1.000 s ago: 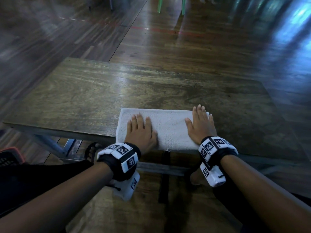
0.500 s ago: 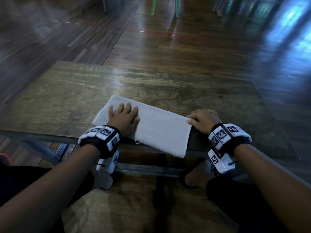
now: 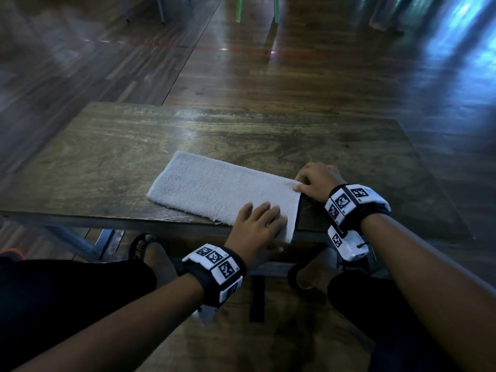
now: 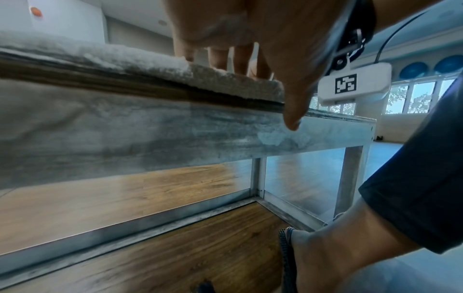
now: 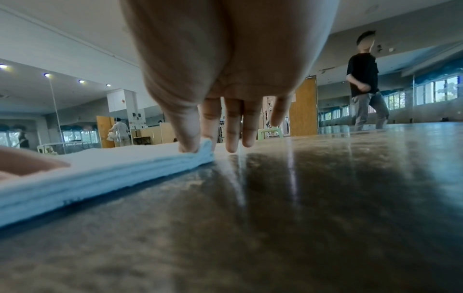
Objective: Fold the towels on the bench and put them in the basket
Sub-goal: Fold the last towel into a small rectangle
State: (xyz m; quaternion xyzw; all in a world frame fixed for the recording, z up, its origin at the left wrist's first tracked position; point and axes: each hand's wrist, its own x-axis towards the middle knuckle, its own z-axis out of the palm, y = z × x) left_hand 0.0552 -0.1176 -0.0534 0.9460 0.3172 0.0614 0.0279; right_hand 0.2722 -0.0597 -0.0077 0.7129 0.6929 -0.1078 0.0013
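Under my left hand (image 3: 256, 226) lies the near right end of the folded white towel (image 3: 214, 191), my fingers (image 3: 264, 210) straight and flat on the cloth, holding nothing; from the left wrist view my thumb (image 4: 291, 111) hangs down past the front edge of the bench (image 3: 107, 146). Just beyond that hand, at the far right corner of the towel, my right hand (image 3: 318, 181) pinches the cloth: the right wrist view shows my thumb (image 5: 186, 130) on top of the layered corner (image 5: 204, 150) and my forefinger against its end, while my other fingers touch the bare bench top beside it. From my two hands the towel runs away to the left and slightly back, lying aslant across the bench. Its corner nearest my left hand overhangs the front edge a little. Below my wrists, under the bench, my feet in dark sandals (image 3: 138, 245) rest on the wooden floor (image 3: 295, 89). Far beyond my right hand, a person in a black shirt (image 5: 364, 79) stands in the room.
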